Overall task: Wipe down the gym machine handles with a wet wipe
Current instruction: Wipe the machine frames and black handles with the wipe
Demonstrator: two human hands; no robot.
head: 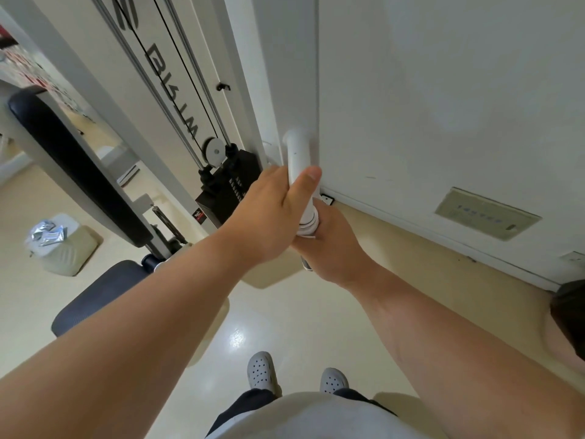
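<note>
Handle (pixel 297 156) was a smooth white tube, slanting down from the white machine post toward the person, just beside the wall (pixel 443 90). Its top end was rounded. Lower down it ended in a chrome collar, with a short dark grip section poking out below the hands.

Left hand (pixel 272 213) grasped the tube mid-length, fingers wrapped round the far side and thumb pressed on the near side. Right hand (pixel 332 248) was just below it, touching it, clenched round the collar and dark grip; its fingers were mostly hidden.

A thin white sliver (pixel 309 237) stuck out between the hands under the collar. Couldn't tell if it was the wipe.

Black weight stack (pixel 231 191) and pulley (pixel 215 150) sat left of the handle. Seat (pixel 95 296) was lower left, near a stool (pixel 72 255) with foil packets (pixel 47 234) on top.
</note>
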